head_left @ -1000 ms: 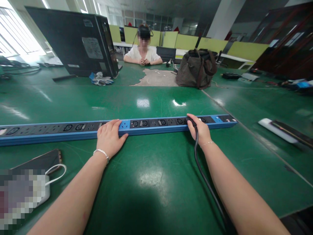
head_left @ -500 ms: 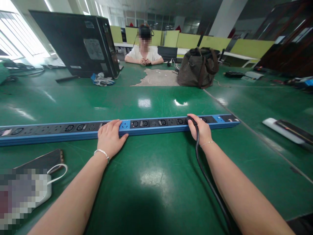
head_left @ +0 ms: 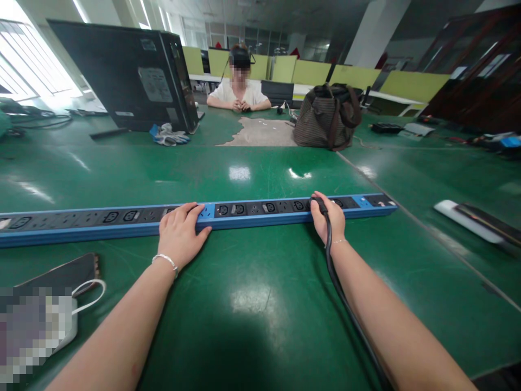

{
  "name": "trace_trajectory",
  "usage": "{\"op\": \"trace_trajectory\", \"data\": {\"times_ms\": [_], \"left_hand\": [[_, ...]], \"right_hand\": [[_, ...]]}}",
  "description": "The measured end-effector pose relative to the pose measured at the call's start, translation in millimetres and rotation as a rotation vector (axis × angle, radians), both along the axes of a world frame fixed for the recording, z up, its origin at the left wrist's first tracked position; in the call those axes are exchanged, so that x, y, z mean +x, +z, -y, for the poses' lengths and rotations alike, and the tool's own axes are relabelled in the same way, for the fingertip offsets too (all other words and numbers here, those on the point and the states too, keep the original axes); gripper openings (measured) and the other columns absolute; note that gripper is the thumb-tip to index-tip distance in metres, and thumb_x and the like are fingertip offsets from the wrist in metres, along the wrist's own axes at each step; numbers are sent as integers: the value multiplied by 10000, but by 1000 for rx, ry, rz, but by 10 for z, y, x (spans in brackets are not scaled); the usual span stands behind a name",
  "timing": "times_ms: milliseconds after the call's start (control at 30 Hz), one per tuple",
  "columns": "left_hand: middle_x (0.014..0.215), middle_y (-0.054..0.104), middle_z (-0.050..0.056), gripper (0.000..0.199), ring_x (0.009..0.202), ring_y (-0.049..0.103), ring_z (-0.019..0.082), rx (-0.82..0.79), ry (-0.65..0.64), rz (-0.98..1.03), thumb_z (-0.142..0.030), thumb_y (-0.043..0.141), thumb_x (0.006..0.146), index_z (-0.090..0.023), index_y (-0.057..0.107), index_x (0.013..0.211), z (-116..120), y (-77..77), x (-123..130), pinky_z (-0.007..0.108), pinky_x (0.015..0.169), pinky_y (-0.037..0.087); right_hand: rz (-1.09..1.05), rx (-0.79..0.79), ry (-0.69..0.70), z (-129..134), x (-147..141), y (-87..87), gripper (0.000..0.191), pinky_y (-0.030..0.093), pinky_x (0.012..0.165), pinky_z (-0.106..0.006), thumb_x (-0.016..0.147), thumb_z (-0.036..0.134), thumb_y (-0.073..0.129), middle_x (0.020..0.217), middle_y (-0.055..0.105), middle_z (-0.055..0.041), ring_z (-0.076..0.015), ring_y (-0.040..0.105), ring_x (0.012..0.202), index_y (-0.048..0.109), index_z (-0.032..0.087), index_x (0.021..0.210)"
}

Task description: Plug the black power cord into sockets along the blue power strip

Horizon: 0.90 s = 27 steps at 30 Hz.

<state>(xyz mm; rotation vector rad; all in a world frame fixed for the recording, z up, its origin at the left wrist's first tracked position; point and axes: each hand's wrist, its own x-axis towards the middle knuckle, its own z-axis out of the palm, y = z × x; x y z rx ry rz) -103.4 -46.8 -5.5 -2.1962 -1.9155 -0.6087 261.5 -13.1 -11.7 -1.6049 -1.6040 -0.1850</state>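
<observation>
A long blue power strip (head_left: 260, 217) with black socket faces lies across the green table. My left hand (head_left: 181, 231) rests over it beside a blue socket, fingers bent across the top and thumb along the near side, closed on the strip. Farther right, my right hand (head_left: 330, 220) is closed around a black power plug (head_left: 318, 204) at a socket on the strip. How deep the plug sits is hidden by the fingers. Its black cord (head_left: 340, 293) hangs toward me, running along my right forearm.
At the left lie a phone (head_left: 67, 274) and a white device with a loop. A black computer case (head_left: 122, 76), gloves (head_left: 169, 134) and a brown bag (head_left: 328, 117) stand farther back. Across the table sits a person (head_left: 238, 95). A white-and-dark object (head_left: 468, 220) lies right.
The view has shifted slightly, so the strip and both hands appear a little lower and to the left. Both hands keep their places on the strip and plug.
</observation>
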Motion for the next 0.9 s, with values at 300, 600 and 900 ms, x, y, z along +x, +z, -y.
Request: {"op": "trace_trajectory", "data": {"times_ms": [300,600,900], "left_hand": [[1336,511,110,521,1208,459,305,-6,5,-26,-421,495,823,-222,491,1305,3,6,2,468,1028,312],[1328,517,113,521,1206,465,310,7,9,-23,-424,483,828,-223,487,1309,0,-1,9,477,1029,321],[1326,516,119,514,1206,467,314,3,12,-30,-424,471,834,-211,491,1302,7,9,14,478,1028,325]], "right_hand": [[60,-33,-54,-2,-1,-8,375,411,1004,-441,843,344,453,1121,688,-120,-264,589,1142,679,171,1087],[143,-137,-116,30,9,56,409,402,1006,-480,867,399,454,1141,676,-134,-284,571,1166,662,201,1158],[135,-117,-119,76,-9,28,422,352,1039,-503,888,408,439,1193,654,-118,-277,516,1230,625,210,1210]]}}
